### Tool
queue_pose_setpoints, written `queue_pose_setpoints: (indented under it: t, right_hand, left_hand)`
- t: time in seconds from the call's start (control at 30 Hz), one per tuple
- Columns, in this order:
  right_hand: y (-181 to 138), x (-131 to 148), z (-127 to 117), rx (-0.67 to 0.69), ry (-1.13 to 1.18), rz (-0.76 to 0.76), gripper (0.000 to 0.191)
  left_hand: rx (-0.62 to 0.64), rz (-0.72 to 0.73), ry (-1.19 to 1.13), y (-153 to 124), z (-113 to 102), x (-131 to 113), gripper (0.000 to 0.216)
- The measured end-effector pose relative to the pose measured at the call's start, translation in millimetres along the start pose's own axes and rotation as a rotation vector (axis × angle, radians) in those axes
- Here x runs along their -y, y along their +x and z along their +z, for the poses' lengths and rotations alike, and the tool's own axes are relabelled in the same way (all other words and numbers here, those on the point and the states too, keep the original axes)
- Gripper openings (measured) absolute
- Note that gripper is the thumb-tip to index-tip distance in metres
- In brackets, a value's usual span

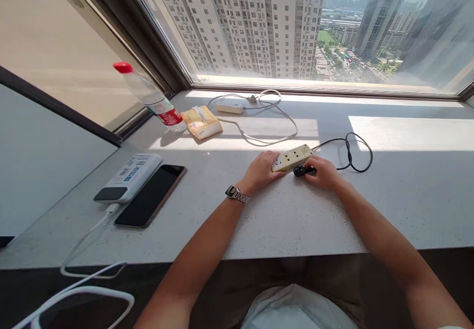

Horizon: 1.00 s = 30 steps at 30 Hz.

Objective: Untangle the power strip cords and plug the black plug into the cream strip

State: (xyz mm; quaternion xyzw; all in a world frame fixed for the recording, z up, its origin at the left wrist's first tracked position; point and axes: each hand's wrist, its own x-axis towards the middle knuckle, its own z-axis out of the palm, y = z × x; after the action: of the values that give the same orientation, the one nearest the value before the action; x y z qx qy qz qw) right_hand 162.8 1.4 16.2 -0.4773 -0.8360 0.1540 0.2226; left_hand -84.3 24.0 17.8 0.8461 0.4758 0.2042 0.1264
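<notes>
A cream power strip with several sockets lies at a slant on the counter before me. My left hand, a metal-band watch on its wrist, is closed around the strip's left end. Pinched in my right hand is a black plug, held low beside the strip's near right side. The prongs cannot be made out. From the strip's far right end a black cord runs out, loops on the counter and comes back towards my right hand.
On the left lie a phone and a white power bank with a white cable. Behind them are a red-capped bottle and a tissue pack. Another power strip with a pale cord lies near the window.
</notes>
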Motion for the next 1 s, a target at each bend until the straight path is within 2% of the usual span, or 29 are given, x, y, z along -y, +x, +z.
queue_pose_setpoints:
  t: [0.1,0.23,0.37,0.5,0.57,0.63,0.73,0.8,0.9,1.0]
  right_hand:
    - [-2,4,-3,-0.053,-0.014,0.002,0.016]
    - [-6,13,-4,-0.124,-0.05,0.023,0.025]
    - [-10,22,3,-0.16,0.097,-0.063,0.017]
    - [-13,28,3,-0.182,0.16,-0.117,0.021]
    - [-14,30,0,-0.153,0.074,-0.045,0.026]
    - [-14,30,-5,-0.13,-0.02,0.057,0.02]
    - [-11,30,-10,-0.136,-0.116,0.187,0.016]
    - [-9,30,-12,-0.129,-0.196,0.246,0.016]
    - [-6,25,-17,-0.05,-0.31,0.335,0.014]
    - [-5,10,-30,-0.019,-0.319,0.471,0.031]
  left_hand:
    - [-0.005,0.024,0.036,0,-1,-2,0.065]
    - [-0.047,0.115,0.053,0,2,-17,0.087]
    - [-0.074,0.198,-0.137,-3,10,-36,0.068]
    - [-0.17,0.166,-0.479,-7,13,-41,0.04]
    - [-0.28,0.103,-0.643,-5,9,-35,0.032]
    - [-0.452,-0.006,-0.82,-1,3,-27,0.03]
    - [-0.69,-0.127,-1.065,6,-8,-12,0.037]
    - [-0.786,-0.155,-1.161,9,-16,-4,0.044]
    - [-0.921,-0.203,-1.248,9,-32,7,0.046]
    - [-1.108,-0.308,-1.318,6,-54,20,0.038]
